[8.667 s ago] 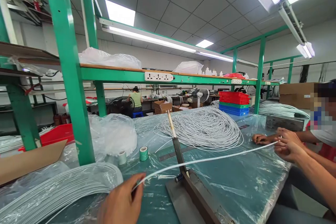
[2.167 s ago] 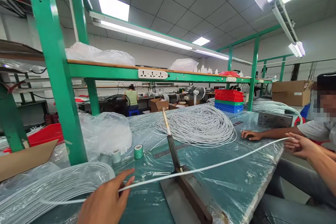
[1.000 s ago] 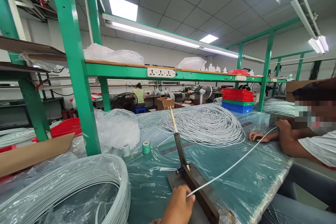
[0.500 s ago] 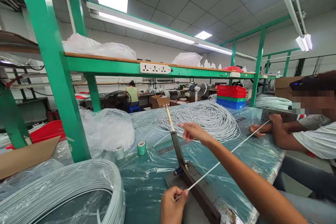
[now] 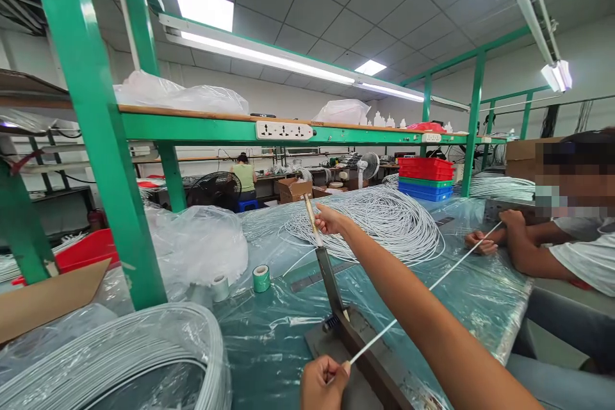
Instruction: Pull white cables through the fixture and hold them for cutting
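Observation:
My left hand (image 5: 325,384) is closed in a pinch on a thin white cable (image 5: 379,335). The cable runs taut to the right across a bench-top lever cutter (image 5: 369,359) and passes behind my right forearm. Its far end is at the hands (image 5: 510,219) of a co-worker at the right. Up at the cutter's raised lever handle (image 5: 312,224), my right hand (image 5: 330,220) has its fingers curled round the upper part, partly hidden. A steel ruler (image 5: 307,282) lies behind the lever.
A large coil of white cable (image 5: 375,224) spreads over the table; another coil (image 5: 192,333) in clear plastic stands at front left. A green tape roll (image 5: 261,278), stacked trays (image 5: 425,170) and a green shelf post (image 5: 103,128) stand around.
My right hand has moved left from beside the lever and closed on its handle. My left hand keeps its pinch on the cable, and the view has shifted slightly.

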Tool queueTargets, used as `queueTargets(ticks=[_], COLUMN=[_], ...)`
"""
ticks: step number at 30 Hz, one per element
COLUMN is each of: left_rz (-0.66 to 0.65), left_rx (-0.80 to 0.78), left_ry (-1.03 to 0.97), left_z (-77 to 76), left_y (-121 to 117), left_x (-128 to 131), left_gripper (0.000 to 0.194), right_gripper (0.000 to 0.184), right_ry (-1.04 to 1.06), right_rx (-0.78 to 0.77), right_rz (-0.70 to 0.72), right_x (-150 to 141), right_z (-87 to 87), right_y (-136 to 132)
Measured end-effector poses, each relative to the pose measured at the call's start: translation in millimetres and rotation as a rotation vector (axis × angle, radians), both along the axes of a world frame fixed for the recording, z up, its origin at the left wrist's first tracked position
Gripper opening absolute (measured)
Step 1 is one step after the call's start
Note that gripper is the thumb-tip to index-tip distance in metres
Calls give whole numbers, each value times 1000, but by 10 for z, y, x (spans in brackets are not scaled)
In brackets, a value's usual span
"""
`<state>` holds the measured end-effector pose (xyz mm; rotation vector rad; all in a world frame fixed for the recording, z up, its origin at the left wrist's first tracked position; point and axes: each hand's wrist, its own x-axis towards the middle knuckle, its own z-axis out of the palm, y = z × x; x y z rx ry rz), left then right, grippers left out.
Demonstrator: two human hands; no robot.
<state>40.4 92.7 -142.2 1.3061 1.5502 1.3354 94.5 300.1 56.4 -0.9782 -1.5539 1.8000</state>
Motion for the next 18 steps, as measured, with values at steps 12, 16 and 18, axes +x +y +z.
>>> queueTargets(ticks=[12, 16, 18], left_rz=[-67, -75, -76], left_rx=[-37, -69, -84], left_ry=[-93, -98, -98], left_z=[162, 214, 231], left_y=[-72, -115, -131], left_x=[16, 15, 14], left_gripper=[35, 30, 29], right_gripper=[44, 25, 19], right_ry=[66, -33, -87], right_rx=[-58, -80, -83], right_rz=[77, 120, 112], right_x=[1047, 1576, 1742], right_z=[291, 66, -69], right_y=[-945, -1672, -1998])
